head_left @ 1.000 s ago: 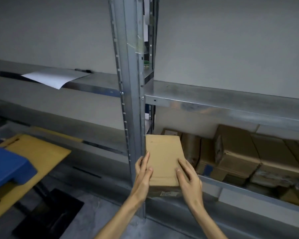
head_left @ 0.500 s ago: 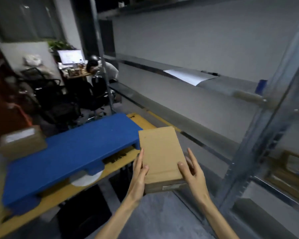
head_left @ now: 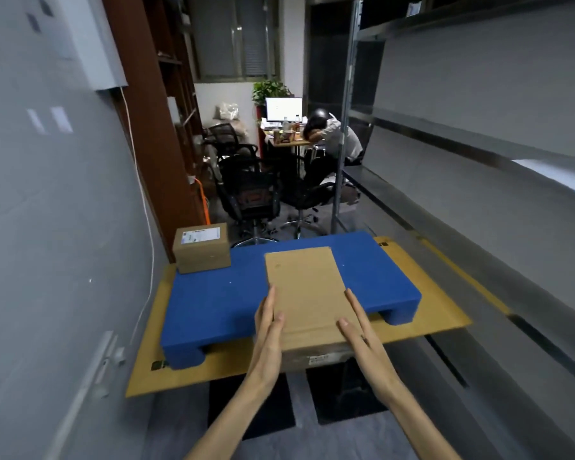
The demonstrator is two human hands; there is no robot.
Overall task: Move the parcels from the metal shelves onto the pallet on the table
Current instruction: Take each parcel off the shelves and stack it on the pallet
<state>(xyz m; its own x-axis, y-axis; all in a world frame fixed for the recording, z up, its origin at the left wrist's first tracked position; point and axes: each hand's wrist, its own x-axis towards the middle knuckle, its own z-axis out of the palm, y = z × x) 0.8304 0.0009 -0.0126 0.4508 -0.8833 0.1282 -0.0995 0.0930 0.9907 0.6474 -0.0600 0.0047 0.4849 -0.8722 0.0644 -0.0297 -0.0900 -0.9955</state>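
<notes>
The fingers (head_left: 270, 298) of the left hand (head_left: 268, 322) lie straight and flat along the left side of the flat brown cardboard parcel (head_left: 307, 290). The right hand (head_left: 357, 327) mirrors it on the other side. Each thumb rests on the top face near the closer end. Nothing is curled round the box. It is carried pressed between two flat palms, though I cannot see whether any fingertips reach underneath.

A second ago this parcel was only just coming off the lower level of the grey metal shelves (head_left: 478, 154). Half a second ago it was in mid-swing, short of the table. Now the person has turned fully, and the parcel hangs lengthwise over the middle of the blue plastic pallet (head_left: 219, 303). Its far end is over the pallet's top and its near end juts out past the front edge. I cannot tell whether it is touching down yet.

The pallet sits on the yellow-brown board tabletop (head_left: 429, 310). A small, squat cardboard box with a white label (head_left: 202, 248) already stands on its far left corner, well apart from the carried parcel.

To my eye the carry is nearly done. What is left is pushing the parcel a little further on, lowering it and letting go.
</notes>
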